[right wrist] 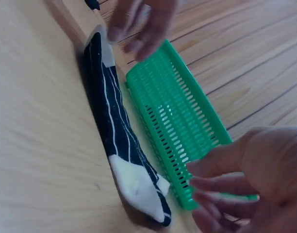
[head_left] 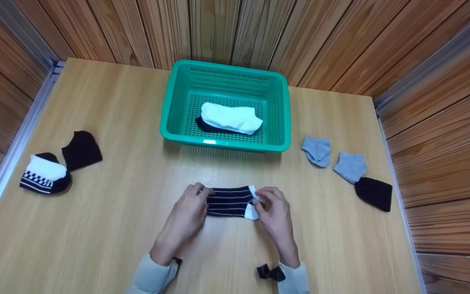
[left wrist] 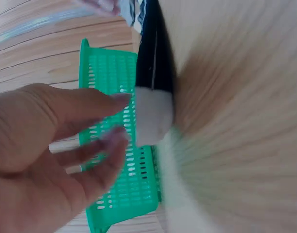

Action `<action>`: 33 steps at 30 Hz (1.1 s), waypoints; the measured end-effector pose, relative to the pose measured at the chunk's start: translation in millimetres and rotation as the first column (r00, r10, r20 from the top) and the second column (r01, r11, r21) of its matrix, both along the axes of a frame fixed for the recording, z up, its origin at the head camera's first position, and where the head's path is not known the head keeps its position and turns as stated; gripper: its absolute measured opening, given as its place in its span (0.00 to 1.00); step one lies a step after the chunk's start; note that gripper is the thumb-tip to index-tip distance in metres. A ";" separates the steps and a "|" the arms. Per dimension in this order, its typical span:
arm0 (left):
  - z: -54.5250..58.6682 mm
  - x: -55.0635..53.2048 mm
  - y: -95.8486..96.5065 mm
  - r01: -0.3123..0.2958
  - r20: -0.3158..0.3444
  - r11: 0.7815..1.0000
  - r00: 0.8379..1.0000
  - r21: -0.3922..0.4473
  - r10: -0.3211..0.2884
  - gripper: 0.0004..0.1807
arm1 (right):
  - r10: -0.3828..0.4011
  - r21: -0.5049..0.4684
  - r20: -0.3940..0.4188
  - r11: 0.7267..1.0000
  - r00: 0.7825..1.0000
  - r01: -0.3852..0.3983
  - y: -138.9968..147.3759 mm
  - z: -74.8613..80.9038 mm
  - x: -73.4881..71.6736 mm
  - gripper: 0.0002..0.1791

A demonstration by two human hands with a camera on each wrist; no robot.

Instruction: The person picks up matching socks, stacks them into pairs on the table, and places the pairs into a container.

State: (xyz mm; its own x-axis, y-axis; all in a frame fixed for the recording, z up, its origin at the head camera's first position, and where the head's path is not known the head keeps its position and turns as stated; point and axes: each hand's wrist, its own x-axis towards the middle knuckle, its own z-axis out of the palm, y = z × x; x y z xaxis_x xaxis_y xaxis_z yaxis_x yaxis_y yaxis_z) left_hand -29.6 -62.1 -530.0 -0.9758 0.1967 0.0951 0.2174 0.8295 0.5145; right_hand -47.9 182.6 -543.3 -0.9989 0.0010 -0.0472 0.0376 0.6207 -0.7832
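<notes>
A black sock with thin white stripes [head_left: 229, 201] and a white heel lies flat on the table, between the two hands. My left hand [head_left: 190, 210] is at its left end; in the left wrist view the thumb and fingers stand apart beside the white toe [left wrist: 154, 114], with nothing between them. At the cuff end is my right hand [head_left: 276, 212]. The right wrist view shows its loosely bent fingers [right wrist: 219, 184] a little away from the sock, holding nothing.
Behind the sock stands a green basket [head_left: 225, 146] with a white sock [head_left: 231, 117] over a dark one. At left lie a black sock [head_left: 82, 150] and a checkered sock [head_left: 43, 173]. Two grey socks [head_left: 317, 151] and another black sock [head_left: 374, 194] lie at right.
</notes>
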 end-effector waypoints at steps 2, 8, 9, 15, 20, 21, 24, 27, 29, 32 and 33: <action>-3.4 0.8 -0.4 0.057 -0.037 0.998 0.998 -0.016 -0.058 0.14 | 0.066 0.032 -0.022 0.997 0.998 -0.065 -1.0 -1.0 1.3 0.13; -11.6 -0.7 -8.0 0.056 0.024 0.997 0.998 -0.057 -0.055 0.16 | 0.141 0.130 0.022 0.981 0.990 -0.143 3.7 -5.5 3.4 0.21; -12.0 -1.4 -9.3 0.050 0.045 0.997 0.998 -0.050 -0.048 0.17 | 0.143 0.137 0.032 0.980 0.989 -0.146 5.2 -6.1 3.5 0.22; -10.4 -5.8 -12.9 0.014 0.166 1.000 0.986 0.013 -0.016 0.23 | 0.151 0.168 0.042 0.973 0.988 -0.156 11.7 -7.3 3.7 0.24; -7.2 -7.7 -11.1 0.019 0.184 1.000 0.983 -0.002 -0.018 0.24 | 0.152 0.180 0.046 0.971 0.987 -0.157 11.8 -5.1 4.4 0.24; -6.5 -7.6 -11.0 0.024 0.179 1.000 0.984 -0.005 -0.023 0.24 | 0.153 0.182 0.049 0.970 0.987 -0.160 11.4 -4.7 4.4 0.24; -6.2 -6.7 -11.9 0.045 0.151 0.999 0.988 -0.003 -0.044 0.24 | 0.161 0.192 0.060 0.967 0.985 -0.169 10.3 -2.5 3.5 0.24; -5.9 -5.6 -13.3 0.067 0.125 0.998 0.990 0.010 -0.068 0.24 | 0.160 0.197 0.074 0.965 0.984 -0.172 9.3 -0.1 2.1 0.24; -5.9 -5.3 -14.3 0.075 0.113 0.997 0.991 0.018 -0.077 0.23 | 0.157 0.193 0.080 0.966 0.984 -0.169 8.1 1.4 1.0 0.24; -5.3 -5.3 -16.6 0.069 0.109 0.997 0.992 0.022 -0.071 0.21 | 0.145 0.180 0.084 0.971 0.986 -0.158 5.2 3.6 0.2 0.24; -4.9 -5.4 -17.9 0.060 0.110 0.998 0.992 0.019 -0.062 0.21 | 0.140 0.177 0.084 0.972 0.987 -0.153 3.8 4.3 0.0 0.24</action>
